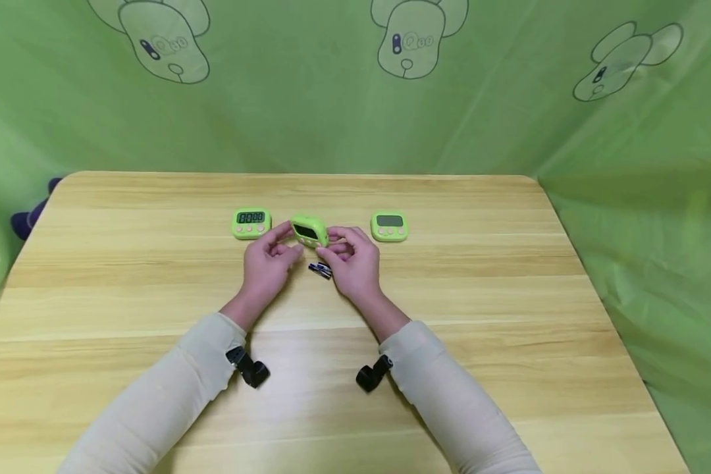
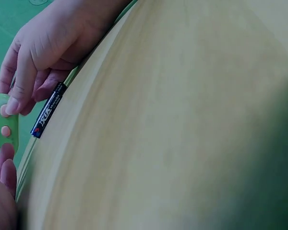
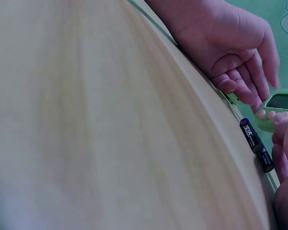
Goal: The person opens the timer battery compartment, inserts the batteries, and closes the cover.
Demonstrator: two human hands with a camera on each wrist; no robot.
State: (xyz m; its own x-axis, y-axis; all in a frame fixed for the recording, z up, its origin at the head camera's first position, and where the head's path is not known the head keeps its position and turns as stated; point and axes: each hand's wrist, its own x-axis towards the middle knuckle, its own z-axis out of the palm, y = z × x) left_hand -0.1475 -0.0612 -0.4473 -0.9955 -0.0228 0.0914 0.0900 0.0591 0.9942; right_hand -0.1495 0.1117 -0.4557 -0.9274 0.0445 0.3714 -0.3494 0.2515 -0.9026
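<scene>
A green digital timer [image 1: 309,230] with pink buttons and a dark screen is raised and tilted between the hands. My right hand [image 1: 352,263] pinches its right side, the thumb on the front near the buttons. My left hand [image 1: 268,263] reaches to its left edge with an extended forefinger, the thumb held apart; in the right wrist view this left hand [image 3: 235,52] has loosely bent lower fingers. Below the timer, dark batteries [image 1: 320,270] lie on the table beside my right hand. The right wrist view shows two batteries [image 3: 256,143] close together.
A second green timer [image 1: 251,224] showing zeros lies left of the hands. To the right lies another timer [image 1: 389,226] with a blank screen. They are on a wooden table [image 1: 480,296], with green curtain [image 1: 308,125] behind and at the sides.
</scene>
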